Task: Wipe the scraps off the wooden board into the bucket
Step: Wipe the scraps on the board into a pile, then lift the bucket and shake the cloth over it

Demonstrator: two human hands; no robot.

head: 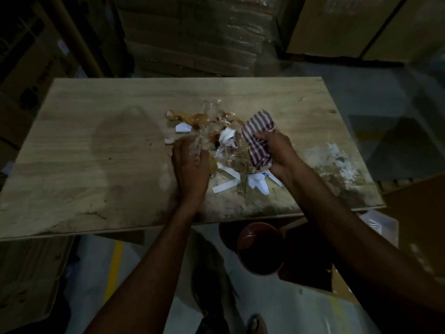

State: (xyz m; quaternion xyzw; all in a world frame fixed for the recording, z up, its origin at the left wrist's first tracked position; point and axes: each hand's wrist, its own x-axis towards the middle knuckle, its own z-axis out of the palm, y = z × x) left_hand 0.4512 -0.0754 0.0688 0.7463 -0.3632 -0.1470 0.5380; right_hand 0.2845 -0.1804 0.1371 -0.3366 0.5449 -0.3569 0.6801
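A pale wooden board [84,165] lies flat in front of me. In its middle sits a pile of scraps [224,150]: white paper strips, clear plastic film and brown smears. My right hand [277,153] is closed around a purple-and-white striped cloth [258,138] at the right side of the pile. My left hand [190,165] rests on the left side of the pile, its fingers curled over a piece of clear plastic. A dark red bucket [260,249] stands on the floor below the board's near edge, between my forearms.
Stacked cartons wrapped in film [192,34] rise behind the board. Flat cardboard [414,227] lies at the right, more boxes [31,273] at the lower left. A yellow line [115,268] runs along the grey floor. White residue [337,162] marks the board's right end.
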